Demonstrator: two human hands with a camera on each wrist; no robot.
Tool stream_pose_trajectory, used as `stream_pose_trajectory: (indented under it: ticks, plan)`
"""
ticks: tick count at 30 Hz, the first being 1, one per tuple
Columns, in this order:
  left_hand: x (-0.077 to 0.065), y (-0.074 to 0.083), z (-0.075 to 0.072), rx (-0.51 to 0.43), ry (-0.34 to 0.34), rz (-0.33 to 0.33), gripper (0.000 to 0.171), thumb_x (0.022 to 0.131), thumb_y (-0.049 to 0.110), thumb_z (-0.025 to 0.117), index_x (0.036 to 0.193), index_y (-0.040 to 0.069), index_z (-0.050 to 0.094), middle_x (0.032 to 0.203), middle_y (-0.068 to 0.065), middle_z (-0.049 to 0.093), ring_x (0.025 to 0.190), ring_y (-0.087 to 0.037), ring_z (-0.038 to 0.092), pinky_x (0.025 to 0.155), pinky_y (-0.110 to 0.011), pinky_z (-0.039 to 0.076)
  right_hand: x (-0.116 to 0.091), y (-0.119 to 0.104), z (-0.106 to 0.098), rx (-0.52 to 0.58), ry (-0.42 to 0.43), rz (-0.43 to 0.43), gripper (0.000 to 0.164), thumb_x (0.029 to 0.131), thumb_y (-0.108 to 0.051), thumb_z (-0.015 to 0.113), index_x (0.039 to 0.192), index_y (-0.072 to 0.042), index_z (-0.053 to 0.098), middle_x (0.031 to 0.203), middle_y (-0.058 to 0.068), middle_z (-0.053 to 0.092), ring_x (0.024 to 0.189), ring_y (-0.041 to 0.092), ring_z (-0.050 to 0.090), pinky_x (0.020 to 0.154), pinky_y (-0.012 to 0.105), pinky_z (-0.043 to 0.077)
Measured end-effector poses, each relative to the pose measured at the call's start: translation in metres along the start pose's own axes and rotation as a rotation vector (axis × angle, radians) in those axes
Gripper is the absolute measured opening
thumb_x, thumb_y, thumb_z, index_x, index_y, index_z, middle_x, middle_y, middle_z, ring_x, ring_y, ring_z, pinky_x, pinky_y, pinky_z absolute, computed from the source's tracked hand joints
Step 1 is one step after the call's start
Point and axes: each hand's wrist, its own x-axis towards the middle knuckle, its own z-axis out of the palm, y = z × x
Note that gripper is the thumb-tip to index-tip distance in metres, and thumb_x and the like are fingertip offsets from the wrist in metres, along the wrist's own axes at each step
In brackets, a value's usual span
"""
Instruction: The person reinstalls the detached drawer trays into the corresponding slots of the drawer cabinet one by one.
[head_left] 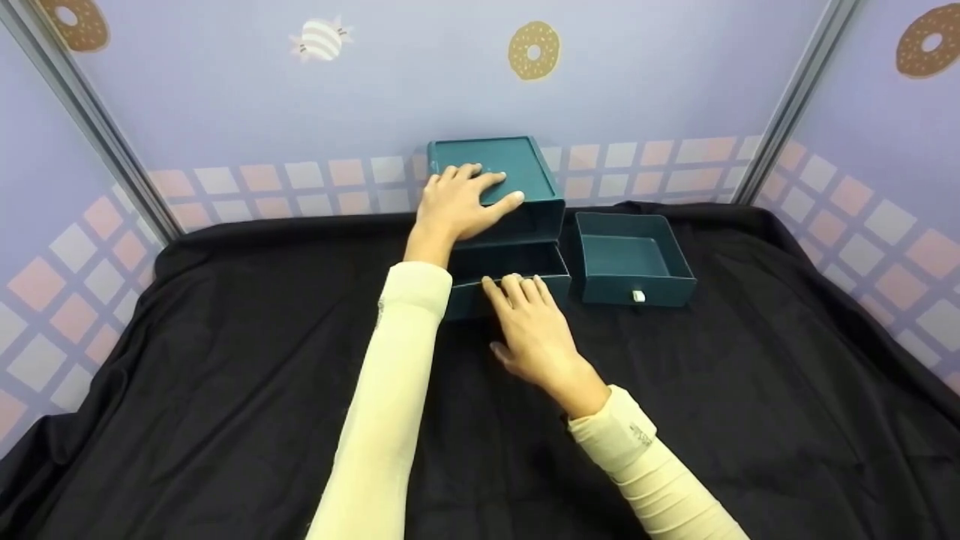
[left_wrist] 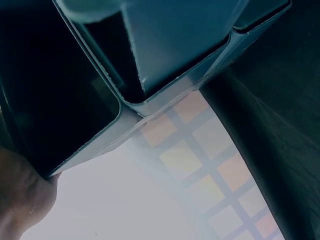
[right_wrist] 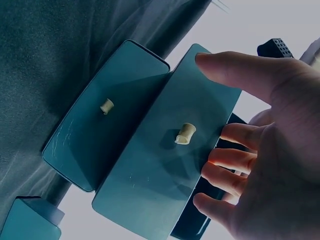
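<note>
A dark teal drawer box (head_left: 534,177) stands against the wall, its uppermost slot without a drawer. My left hand (head_left: 457,202) rests on the top panel with fingers spread and the thumb near the front edge. Below that slot, a drawer (head_left: 555,286) sticks out of the box. The fingertips of my right hand (head_left: 534,330) touch its top front edge, while the thumb stays apart, lower down. In the right wrist view this drawer front has a cream knob (right_wrist: 185,133), and another drawer front (right_wrist: 87,135) with a similar knob (right_wrist: 107,106) lies beyond it.
A separate teal drawer (head_left: 636,259) with a pale knob (head_left: 638,296) sits on the black cloth (head_left: 262,360) right of the box. Patterned wall panels (head_left: 420,82) enclose the back and sides, with metal posts (head_left: 795,97) at the corners.
</note>
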Motion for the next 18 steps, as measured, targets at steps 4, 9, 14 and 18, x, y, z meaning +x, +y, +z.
stream_pose_trajectory:
  ticks: [4,9,14,18]
  plan:
    - [-0.0005,-0.0003,0.0001,-0.003,0.004,-0.001,0.079,0.098,0.083,0.038,0.162,0.037,0.045,0.171,-0.005,0.036,0.159,-0.033,0.03,0.132,-0.057,0.018,0.0012,0.0004,0.0006,0.005,0.007,-0.003,0.093,0.081,-0.028,0.093,0.158,-0.005,0.046,0.145,0.02,0.052,0.14,0.039,0.049,0.126,0.056,0.033]
    - [-0.0006,-0.0003,0.0004,-0.007,0.011,0.0,0.078,0.098,0.083,0.038,0.162,0.038,0.046,0.171,-0.005,0.037,0.158,-0.033,0.03,0.132,-0.058,0.017,0.0028,0.0014,0.002,0.003,0.019,-0.009,0.093,0.081,-0.029,0.093,0.158,-0.004,0.047,0.144,0.02,0.053,0.139,0.039,0.05,0.126,0.056,0.034]
    - [-0.0006,-0.0001,0.0013,-0.009,0.019,0.003,0.078,0.099,0.082,0.038,0.162,0.037,0.047,0.17,-0.005,0.037,0.158,-0.033,0.031,0.132,-0.058,0.017,0.0036,0.0016,0.0028,-0.017,0.036,-0.016,0.094,0.08,-0.03,0.094,0.157,-0.004,0.047,0.142,0.02,0.053,0.136,0.039,0.051,0.126,0.055,0.035]
    - [-0.0007,0.0001,0.0011,-0.006,0.017,0.005,0.078,0.099,0.082,0.038,0.162,0.037,0.047,0.17,-0.005,0.037,0.158,-0.033,0.031,0.131,-0.057,0.018,0.004,0.0016,0.0039,-0.027,0.038,-0.015,0.094,0.08,-0.03,0.094,0.157,-0.004,0.047,0.142,0.02,0.053,0.136,0.038,0.051,0.125,0.055,0.035]
